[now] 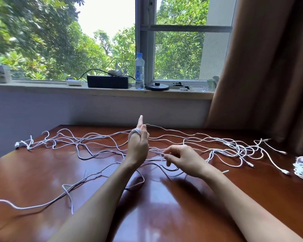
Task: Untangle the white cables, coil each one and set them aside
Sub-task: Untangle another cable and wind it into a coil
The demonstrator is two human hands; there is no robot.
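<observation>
Left hand (138,145): gripping wound cable (136,131) turns. Right hand (180,158): pinching its strand. Mid-coil; next, ease slack from tangle (238,149).

Table (164,203) in front of you: glossy reddish-brown wood, its far edge against a pale wall (94,109). Above the wall you have a stone window sill (42,88).

Sill, your left to right:
- white tube (75,82), lying flat
- black box (108,82), with a white gadget (115,72) and thin cords on top
- water bottle (139,71), upright, blue cap, just beside the box
- round black base (157,86)
- clear plastic container (198,88)

Brown curtain (262,67) hangs at your right. Green trees (33,41) fill the window.
</observation>
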